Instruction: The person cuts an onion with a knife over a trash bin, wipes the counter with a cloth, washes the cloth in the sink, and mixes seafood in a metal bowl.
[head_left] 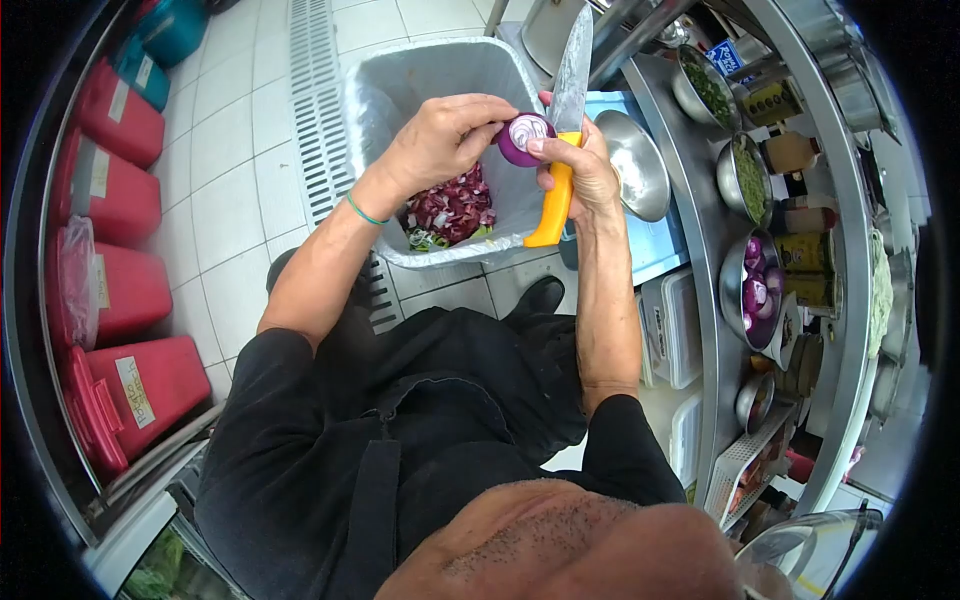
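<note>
Purple onion (520,140), held over the bin (400,80) likely to catch peel (455,205), was pinched by your left hand (437,142); your right hand (592,178) gripped the knife (570,105), thumb bracing onion.

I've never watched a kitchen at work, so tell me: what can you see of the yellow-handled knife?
The knife has a broad, pointed, metal-looking blade, streaked and smeared, and a yellow handle, perhaps plastic. The right hand grips it near the blade, the handle's end showing below. Its tip points away from the person; whether it touches the purple onion alongside is unclear.
</note>
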